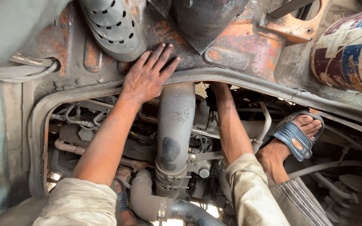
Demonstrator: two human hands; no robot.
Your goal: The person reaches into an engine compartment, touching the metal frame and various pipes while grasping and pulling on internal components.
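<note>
- Head view: the person looks down into an open engine bay (105, 138) ringed by a rusty orange-and-grey metal panel (239, 46).
- The left hand (147, 75) lies flat on that panel just above the bay's rim, fingers spread and straight, palm down, gripping nothing.
- Its forearm runs down and left across the opening to a rolled-up pale sleeve (78, 203).
- The right arm (231, 129) reaches straight up into the bay, just right of a thick grey pipe (174, 125).
- The right hand itself is hidden under the rim, behind the pipe's top; whether it is open or closed cannot be told.
- The pipe stands nearly upright between the two arms, with a dark smudge halfway down and clamps (170, 178) near its lower end, where it meets a curved hose (147, 201).
- Thin hoses and tubes (76, 119) crowd the left part of the bay, below the left forearm.
- A foot in a blue sandal (296, 136) rests on parts at the right of the bay, near the right arm, toes pointing up and right.
- A perforated grey cylinder (112, 25) sits on the panel above and left of the left hand.
- A worn, colour-printed drum (348, 50) lies at the upper right, well apart from both hands.
</note>
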